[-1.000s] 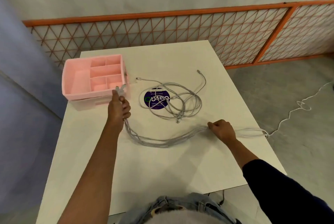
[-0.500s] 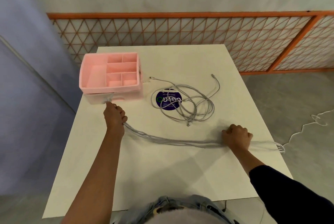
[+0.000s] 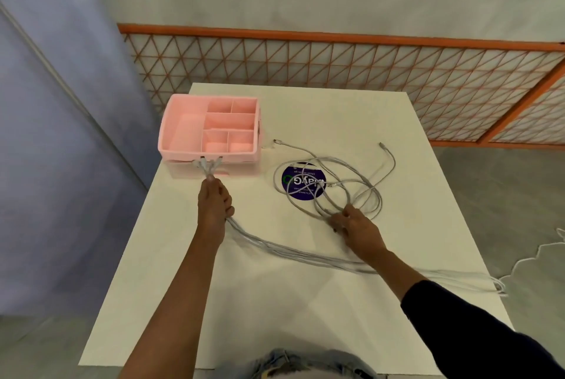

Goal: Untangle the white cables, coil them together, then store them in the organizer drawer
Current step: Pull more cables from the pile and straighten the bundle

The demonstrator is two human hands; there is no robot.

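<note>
My left hand grips one end of a straightened bundle of white cables; their plugs stick out past my fingers, right in front of the pink organizer. The bundle runs along the white table to the right edge, where its far loops lie. My right hand rests on the near edge of a loose tangle of white cables, fingers curled at the strands. The organizer's drawer sits under the tray; whether it is open I cannot tell.
A round purple sticker lies under the tangle. The organizer stands at the table's left edge. An orange lattice fence runs behind the table. Another white cord lies on the grey floor to the right.
My right hand let go of the straightened bundle near the right edge and moved up and left onto the tangled pile. My left hand kept its hold near the organizer.
</note>
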